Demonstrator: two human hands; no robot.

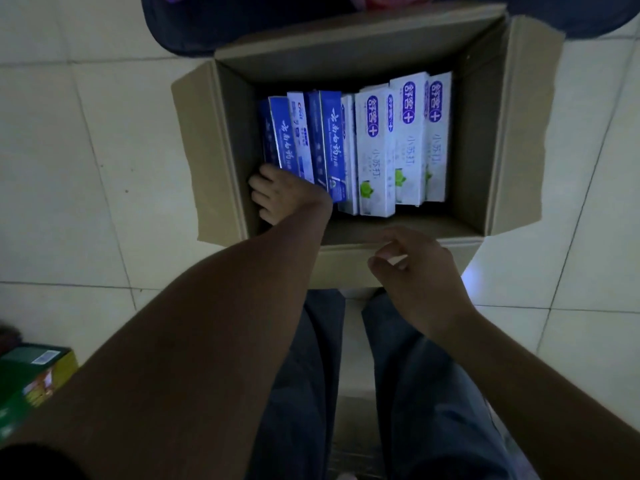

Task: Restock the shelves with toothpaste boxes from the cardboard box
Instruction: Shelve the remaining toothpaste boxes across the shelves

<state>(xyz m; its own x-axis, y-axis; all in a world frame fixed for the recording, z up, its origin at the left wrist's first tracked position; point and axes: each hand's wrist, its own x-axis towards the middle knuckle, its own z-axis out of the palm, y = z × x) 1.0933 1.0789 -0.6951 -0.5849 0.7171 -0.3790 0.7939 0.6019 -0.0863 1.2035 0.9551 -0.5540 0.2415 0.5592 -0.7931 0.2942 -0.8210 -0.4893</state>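
Note:
An open cardboard box (pixel 228 140) stands on the tiled floor in front of me. Inside it, blue toothpaste boxes (pixel 330 140) lie side by side on the left and white toothpaste boxes (pixel 375 150) on the right. My left hand (pixel 277 195) reaches into the box's near left corner, and its fingers curl round the near ends of the leftmost blue boxes. My right hand (pixel 419 275) hovers over the near flap of the cardboard box with its fingers loosely curled, holding nothing.
My legs in dark trousers (pixel 426 393) stand just short of the box. A green packet (pixel 31 379) lies at the lower left edge. A dark object (pixel 194 26) sits behind the box. Pale floor tiles (pixel 79 168) surround it.

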